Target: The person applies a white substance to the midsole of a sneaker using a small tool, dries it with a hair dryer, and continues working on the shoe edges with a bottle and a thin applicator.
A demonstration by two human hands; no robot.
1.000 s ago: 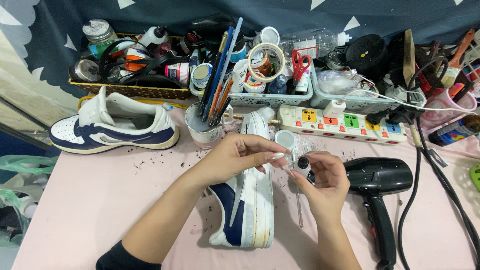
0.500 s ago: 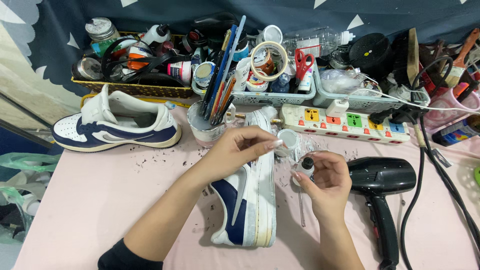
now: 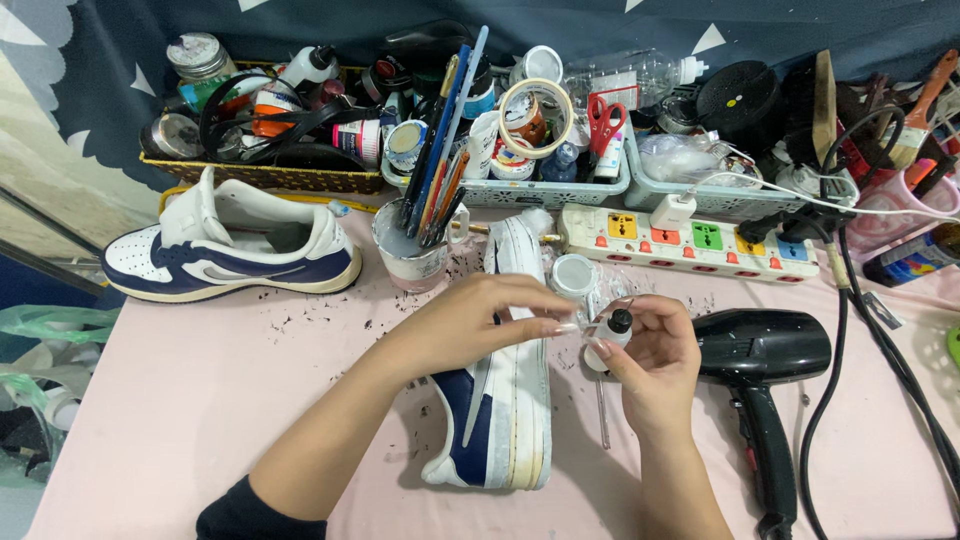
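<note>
head view. a pale pink tabletop fills the lower and middle frame, speckled with dark flecks near its centre; behind it, along the top edge, hangs a dark blue cloth with white shapes. at far left a green plastic bag lies below table level.

upper frame, left to right: a woven basket crowded with jars and bottles; a grey tray holding a roll of tape and red-handled scissors; a second tray with clear wrapping and dark round items. in front of the trays stand a paint-stained cup of brushes and a white power strip with coloured sockets.

middle left: a navy and white sneaker rests upright on its sole. lower centre: a second sneaker lies on its side, sole edge facing right. lower right: a black hair dryer lies on the table, its cable running toward the right edge.

centre: the right hand is closed round a small white bottle with a black cap, held just above the table beside the tipped sneaker. the left hand reaches over that sneaker, fingers pinched narrowly at the bottle's left side; what they pinch is too small to tell.
</note>
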